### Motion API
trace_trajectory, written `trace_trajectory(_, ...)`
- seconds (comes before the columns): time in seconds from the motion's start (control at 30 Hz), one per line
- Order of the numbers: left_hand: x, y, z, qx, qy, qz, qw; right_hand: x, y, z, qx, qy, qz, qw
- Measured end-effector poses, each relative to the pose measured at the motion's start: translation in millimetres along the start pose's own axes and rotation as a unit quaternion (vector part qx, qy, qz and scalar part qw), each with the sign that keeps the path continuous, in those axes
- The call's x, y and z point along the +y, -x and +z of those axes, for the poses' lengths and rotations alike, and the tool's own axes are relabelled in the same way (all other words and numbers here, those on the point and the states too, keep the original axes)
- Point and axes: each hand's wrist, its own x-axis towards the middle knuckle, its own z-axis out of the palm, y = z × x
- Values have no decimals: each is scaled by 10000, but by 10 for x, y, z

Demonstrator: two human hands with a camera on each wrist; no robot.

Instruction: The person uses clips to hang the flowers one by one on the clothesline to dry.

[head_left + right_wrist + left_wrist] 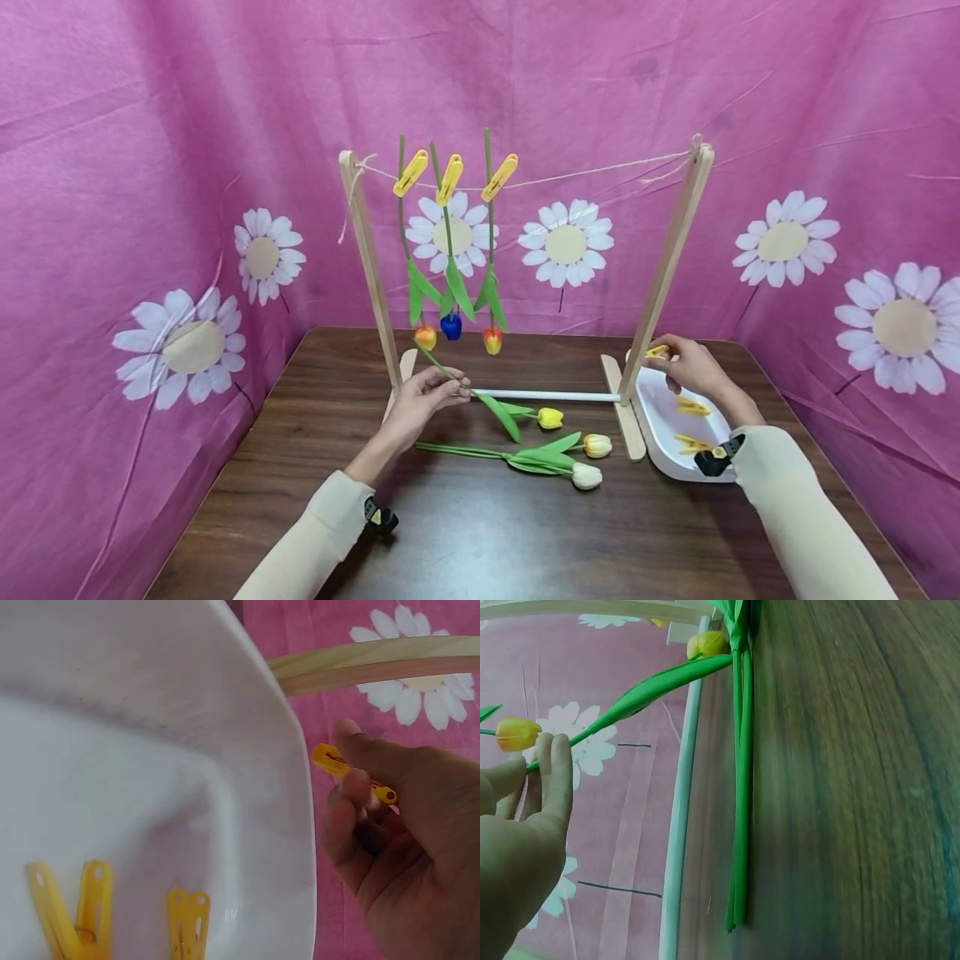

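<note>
My left hand (417, 407) pinches the green stem of a yellow tulip (551, 418). The stem's cut end points up to the left, and the bloom is low to the right. Over the back of a white tray (657, 427), my right hand (696, 367) holds a yellow clothespin (332, 760) between thumb and fingers. Yellow clothespins (692, 407) also lie in the tray. On the table, a yellow-and-white tulip (597, 446) and a white tulip (587, 477) lie with their stems to the left.
A wooden frame (670, 267) carries a sagging string (585, 172). Yellow clothespins (411, 173) clip a red-yellow tulip (425, 337), a blue tulip (451, 327) and another red-yellow tulip (492, 340) upside down on its left half. A white bar (547, 395) joins the feet.
</note>
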Motion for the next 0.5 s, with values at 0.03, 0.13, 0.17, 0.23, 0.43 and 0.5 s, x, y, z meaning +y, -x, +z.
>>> trace_trajectory(0.03, 6, -6, 11, -11, -52, 2, 10000, -6, 0, -6, 20, -65, -16, 10000)
trace_trajectory(0.13, 21, -17, 41, -186, -177, -7, 9997, -33, 3, -26, -20, -274, -83, 9996)
trace_trajectory(0.17, 26, -19, 56, -263, -213, 6, 9994, -45, 3, -36, -33, -338, -117, 9994)
trace_trajectory(0.23, 34, -24, 93, -390, -273, 65, 9988, -74, 8, -53, -37, -383, -210, 9990)
trace_trajectory(0.43, 36, -65, 216, -258, -389, 322, 9984, -162, 27, -79, 300, -421, -510, 9974)
trace_trajectory(0.5, 36, -88, 251, -185, -413, 351, 9984, -188, 33, -90, 467, -505, -509, 9963)
